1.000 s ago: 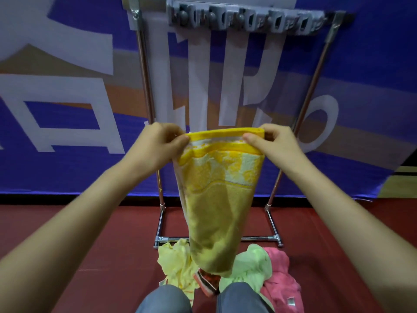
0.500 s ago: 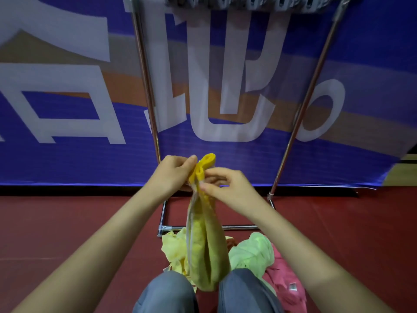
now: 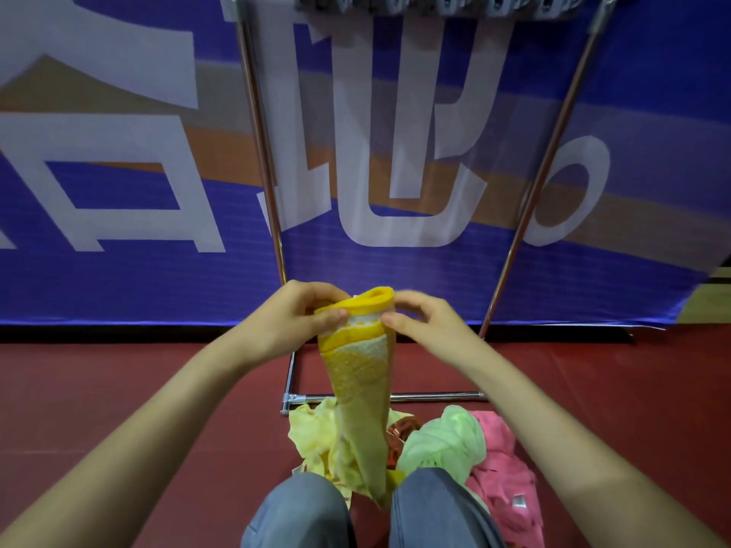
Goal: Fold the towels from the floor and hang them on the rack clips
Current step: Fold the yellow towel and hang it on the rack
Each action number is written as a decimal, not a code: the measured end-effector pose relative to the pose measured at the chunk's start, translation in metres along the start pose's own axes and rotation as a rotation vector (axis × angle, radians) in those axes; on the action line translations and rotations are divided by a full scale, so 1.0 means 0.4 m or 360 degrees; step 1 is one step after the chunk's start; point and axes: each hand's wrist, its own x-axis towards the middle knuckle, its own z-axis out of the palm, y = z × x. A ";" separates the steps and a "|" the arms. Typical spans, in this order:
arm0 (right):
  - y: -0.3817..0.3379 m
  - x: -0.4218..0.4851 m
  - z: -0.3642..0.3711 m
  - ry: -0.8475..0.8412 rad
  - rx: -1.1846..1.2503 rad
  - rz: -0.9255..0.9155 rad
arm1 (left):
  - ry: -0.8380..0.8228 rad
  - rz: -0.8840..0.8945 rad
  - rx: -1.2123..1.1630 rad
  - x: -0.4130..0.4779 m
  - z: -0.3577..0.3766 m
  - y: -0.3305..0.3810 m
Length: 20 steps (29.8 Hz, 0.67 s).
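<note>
A yellow towel hangs folded lengthwise into a narrow strip between my hands. My left hand pinches its top edge from the left. My right hand grips the same top edge from the right. The towel's lower end dangles between my knees. On the red floor lie a pale yellow towel, a light green towel, a pink towel and a dark reddish cloth. The grey row of rack clips runs along the top edge of the view, on the chrome rack.
The rack's two slanted uprights and floor bar stand straight ahead, against a blue banner with white lettering. My knees in grey trousers show at the bottom. Red floor spreads left and right.
The towel, held spread wide at chest height a second ago, has been folded in half into a narrow strip. Both hands came together and lower; the view dropped, pushing the clips to the top edge.
</note>
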 end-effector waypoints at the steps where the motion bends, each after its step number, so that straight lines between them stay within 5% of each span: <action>1: -0.007 0.005 0.002 -0.0059 -0.0040 0.0006 | 0.0014 -0.0009 -0.0007 -0.002 -0.006 0.001; 7: -0.053 -0.001 0.040 -0.0101 -0.0048 -0.0151 | -0.0035 -0.0046 0.0115 0.001 -0.018 0.034; 12: -0.062 -0.013 0.049 -0.0123 0.0081 -0.0144 | 0.0171 0.0087 0.0271 0.003 -0.018 0.066; 20: 0.056 -0.032 0.062 -0.0412 0.0188 0.0222 | 0.0470 0.0237 0.0224 0.001 -0.099 0.151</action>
